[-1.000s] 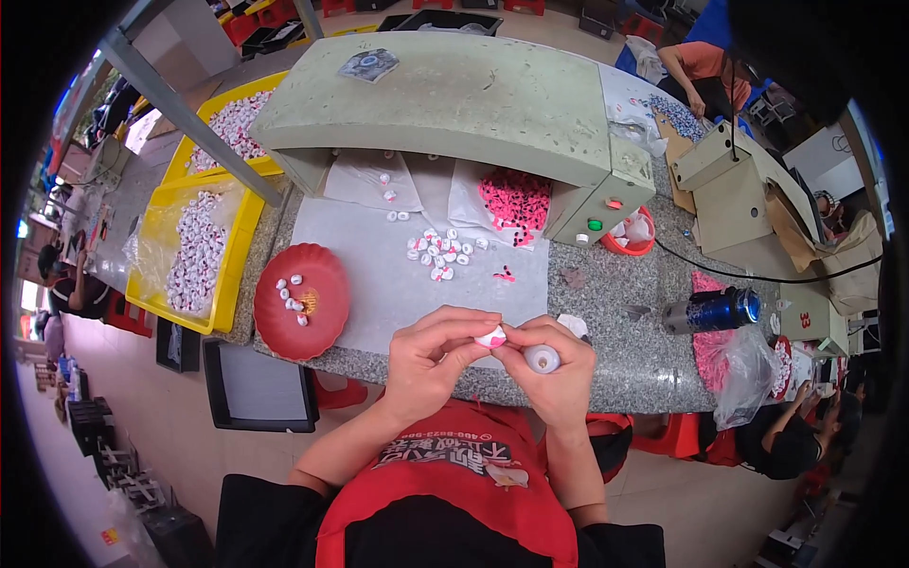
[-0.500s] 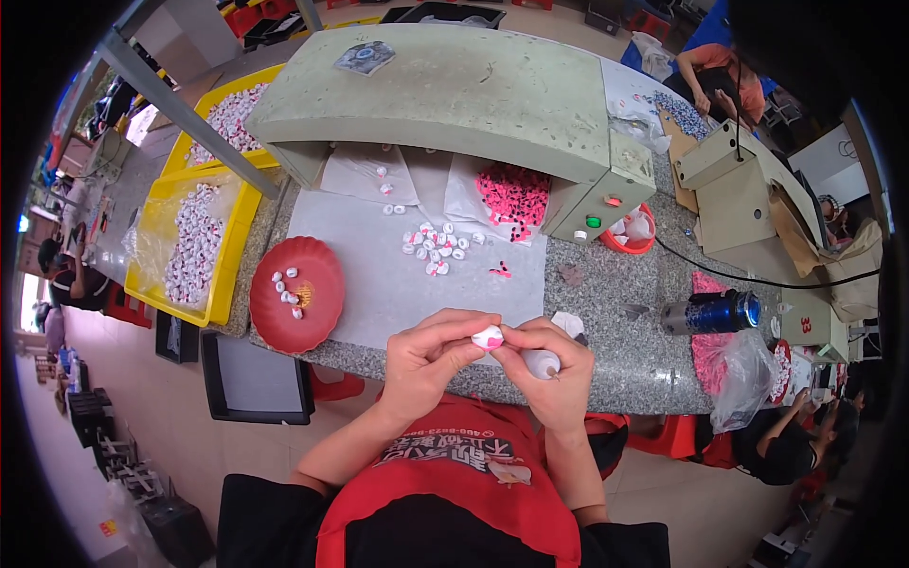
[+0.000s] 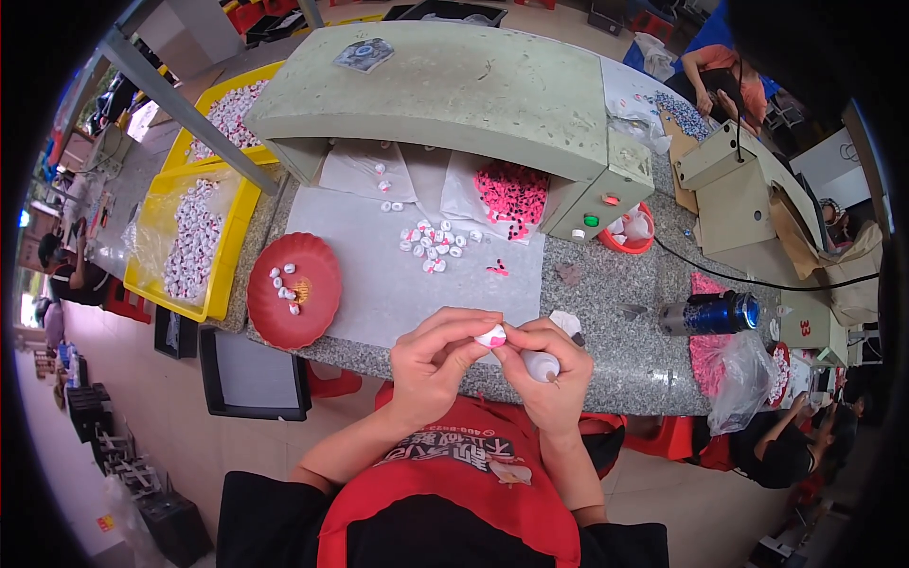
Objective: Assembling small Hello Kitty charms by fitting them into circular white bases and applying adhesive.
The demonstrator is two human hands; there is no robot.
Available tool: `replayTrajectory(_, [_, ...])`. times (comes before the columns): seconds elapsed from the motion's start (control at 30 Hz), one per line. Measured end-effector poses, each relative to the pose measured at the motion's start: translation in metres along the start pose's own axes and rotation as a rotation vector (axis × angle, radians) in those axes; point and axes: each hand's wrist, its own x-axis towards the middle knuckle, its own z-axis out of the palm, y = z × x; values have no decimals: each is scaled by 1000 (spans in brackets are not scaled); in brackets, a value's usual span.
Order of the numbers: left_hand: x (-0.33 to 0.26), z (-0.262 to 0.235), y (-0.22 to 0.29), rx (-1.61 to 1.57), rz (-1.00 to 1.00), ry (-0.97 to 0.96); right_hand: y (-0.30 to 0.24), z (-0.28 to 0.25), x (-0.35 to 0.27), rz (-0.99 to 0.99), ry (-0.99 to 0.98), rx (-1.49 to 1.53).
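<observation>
Above the table's near edge, my left hand (image 3: 428,367) pinches a small round white-and-pink piece (image 3: 491,337) between thumb and fingers. From the other side my right hand (image 3: 557,379) grips the same piece with thumb and forefinger. Tucked in the right hand's curled fingers is a small translucent white squeeze bottle (image 3: 541,365) with a thin needle-like tip. Beyond the hands, a loose group of similar white pieces (image 3: 436,244) lies on a white sheet (image 3: 369,284). A red scalloped plate (image 3: 317,317) on the left holds several more.
A pale green arched machine (image 3: 445,90) spans the table's far side, pink-and-black bits (image 3: 511,194) beneath it. Yellow trays (image 3: 227,284) of white pieces stand left. To the right are a red bowl (image 3: 647,244), a blue bottle (image 3: 724,312), a plastic bag (image 3: 743,383) and a black cable (image 3: 748,277).
The view has shifted very slightly. Both hands keep hold of the white-and-pink piece in nearly the same pose, and the squeeze bottle stays in the right hand.
</observation>
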Motion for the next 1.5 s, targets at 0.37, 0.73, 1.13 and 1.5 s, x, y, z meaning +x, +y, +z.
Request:
replayTrajectory(0.37, [-2,0,-1,-50,-15,6,2,5,-3,2,42,-2])
replayTrajectory(0.73, [-1,-5,-2,-211,-144,-24,-2,5,-3,93,-18,69])
replayTrajectory(1.13, [3,-3,-4,-323,-304,59,4,7,2,128,30,60])
replayTrajectory(1.5, [6,-8,14,-327,-349,-49,16,-7,5,-48,-130,296])
